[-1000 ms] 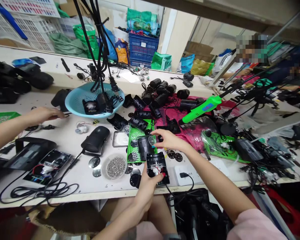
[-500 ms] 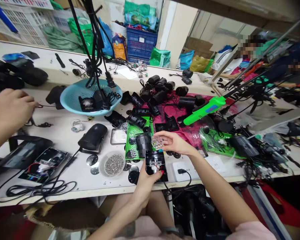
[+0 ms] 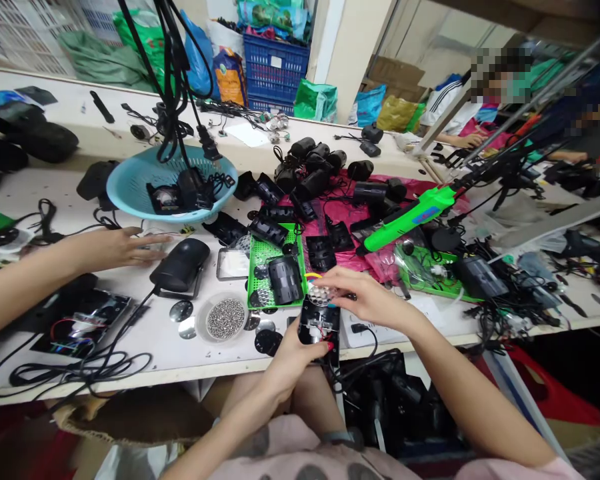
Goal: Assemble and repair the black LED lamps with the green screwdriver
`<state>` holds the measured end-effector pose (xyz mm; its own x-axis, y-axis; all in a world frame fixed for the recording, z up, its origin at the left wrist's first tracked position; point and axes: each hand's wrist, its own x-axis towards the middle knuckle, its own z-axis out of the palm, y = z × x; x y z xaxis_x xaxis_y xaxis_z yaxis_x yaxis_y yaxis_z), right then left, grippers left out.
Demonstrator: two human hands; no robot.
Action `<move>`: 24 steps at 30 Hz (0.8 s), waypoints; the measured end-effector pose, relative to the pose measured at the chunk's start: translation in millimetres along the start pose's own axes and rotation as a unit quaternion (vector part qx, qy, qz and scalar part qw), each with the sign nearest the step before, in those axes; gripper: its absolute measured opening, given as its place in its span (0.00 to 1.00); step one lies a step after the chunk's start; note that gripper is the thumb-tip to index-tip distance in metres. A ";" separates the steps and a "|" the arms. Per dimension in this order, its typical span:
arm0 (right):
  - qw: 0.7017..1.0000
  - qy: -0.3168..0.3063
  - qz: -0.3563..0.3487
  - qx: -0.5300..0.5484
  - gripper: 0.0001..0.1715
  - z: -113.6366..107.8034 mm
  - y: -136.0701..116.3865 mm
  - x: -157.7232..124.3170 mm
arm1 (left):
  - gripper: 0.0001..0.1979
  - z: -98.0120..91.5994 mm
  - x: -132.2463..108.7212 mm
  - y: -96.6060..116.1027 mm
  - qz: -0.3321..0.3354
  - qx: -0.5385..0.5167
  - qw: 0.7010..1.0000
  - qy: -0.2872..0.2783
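My left hand (image 3: 293, 353) is wrapped round an open black housing (image 3: 319, 327) with wires and a small light part inside, near the table's front edge. Just above it, my right hand (image 3: 353, 293) pinches a round perforated disc (image 3: 321, 291) at the housing's upper end. A black cylindrical shell (image 3: 285, 280) lies on the green tray (image 3: 253, 293) behind my hands. To the left stands a bowl of small screws (image 3: 225, 319), with shiny round discs (image 3: 181, 311) beside it.
Another person's hand (image 3: 125, 247) reaches in from the left, near a black lamp-like unit (image 3: 183, 265). A blue basket (image 3: 130, 193) stands behind. A green electric screwdriver (image 3: 410, 220) hangs at the right. Cables (image 3: 80, 373) lie at the front left.
My right hand has brought the perforated disc closer, over the top of the housing. The other person's hand has moved right, towards the lamp-like unit, with its fingers now stretched out.
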<state>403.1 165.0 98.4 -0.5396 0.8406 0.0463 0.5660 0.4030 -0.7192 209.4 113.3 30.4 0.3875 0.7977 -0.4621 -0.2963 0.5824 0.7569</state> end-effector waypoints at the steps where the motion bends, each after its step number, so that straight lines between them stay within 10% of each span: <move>1: 1.000 0.010 -0.013 -0.023 0.28 3.8 -0.3 -3.5 | 0.23 -0.4 1.1 -0.9 0.000 0.009 1.000 0.001; 12: 0.989 -0.004 -0.009 -0.145 0.31 17.1 -1.1 -19.0 | 0.24 0.0 5.3 -3.3 0.018 0.042 0.999 -0.012; 20: 0.998 0.013 -0.014 -0.062 0.31 16.6 -5.5 -24.3 | 0.23 0.9 6.6 -1.8 0.044 0.080 0.996 -0.002; 24: 0.989 0.105 0.093 0.040 0.24 4.0 -8.6 -19.8 | 0.25 1.8 8.0 -4.7 0.076 0.105 0.991 -0.017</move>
<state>406.4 143.4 100.9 -0.2850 0.9575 0.0442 0.5886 0.2113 -0.7804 215.5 116.6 23.9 0.3817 0.8664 -0.3220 -0.1660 0.4069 0.8983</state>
